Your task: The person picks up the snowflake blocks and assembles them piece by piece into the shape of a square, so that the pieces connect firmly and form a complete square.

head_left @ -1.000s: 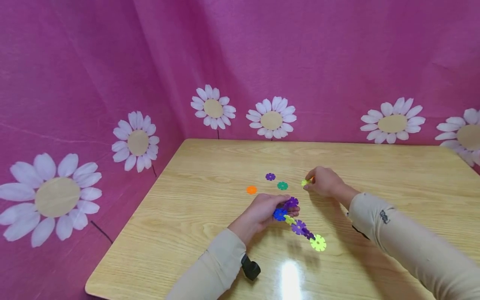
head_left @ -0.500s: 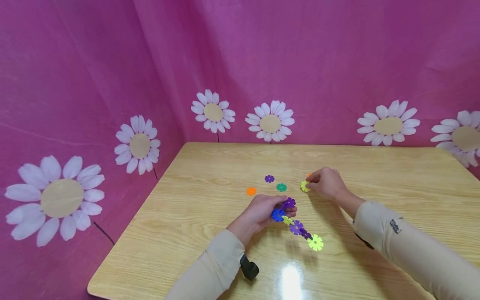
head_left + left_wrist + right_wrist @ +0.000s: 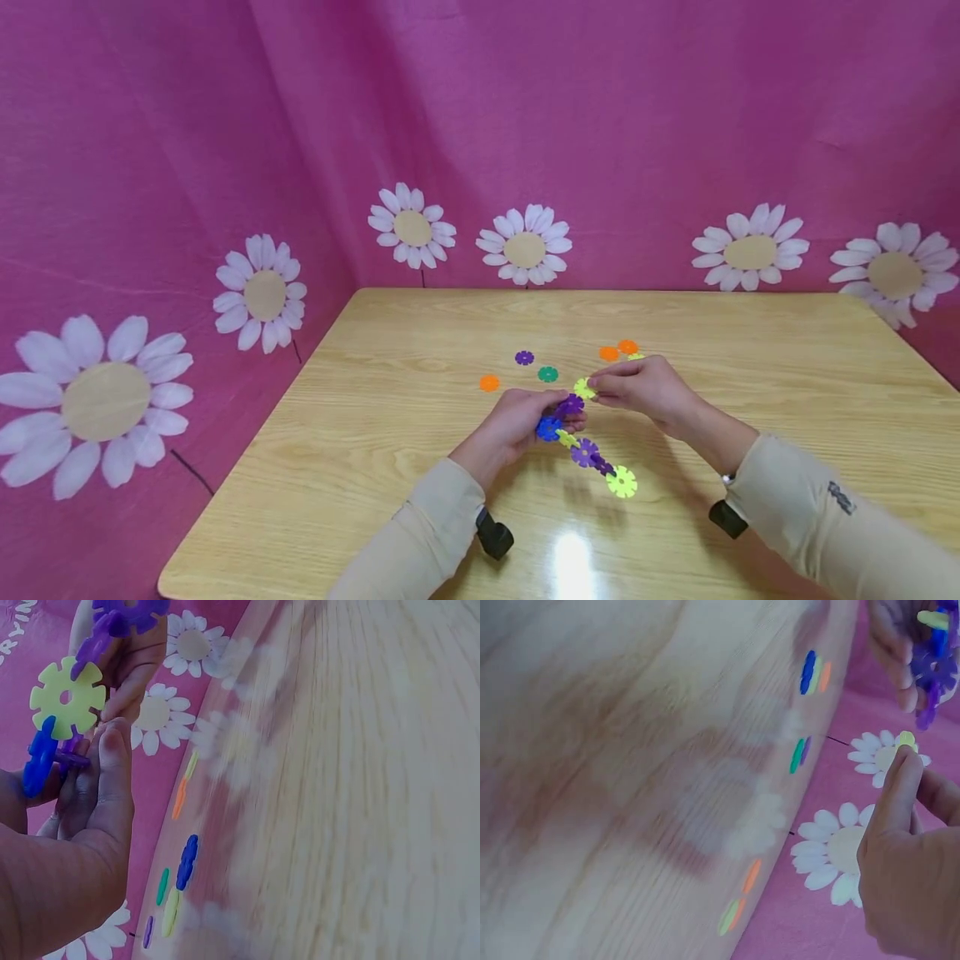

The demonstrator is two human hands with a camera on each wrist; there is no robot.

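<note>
My left hand (image 3: 513, 425) holds a chain of interlocking notched plastic discs, purple (image 3: 572, 404), blue (image 3: 549, 428), yellow and more purple. A yellow disc (image 3: 621, 482) ends the chain, hanging above the table toward me. Between thumb and fingers, my right hand (image 3: 656, 398) pinches a single yellow disc (image 3: 583, 388), close to the purple disc at the chain's upper end. Whether those two touch I cannot tell. In the right wrist view only a sliver of the pinched yellow disc (image 3: 906, 739) shows past the fingertips.
On the wooden table (image 3: 420, 350) lie loose discs: purple (image 3: 524, 357), green (image 3: 548, 374) and orange (image 3: 489, 383). Beyond my right hand are two orange discs (image 3: 609, 353) and a partly covered yellow one (image 3: 636, 357). The left wrist view also shows a loose blue disc (image 3: 187, 862).
My right hand has picked up the yellow disc and brought it left and nearer, up to the chain. Orange discs it covered now show. My left hand keeps its hold, nearly still.
</note>
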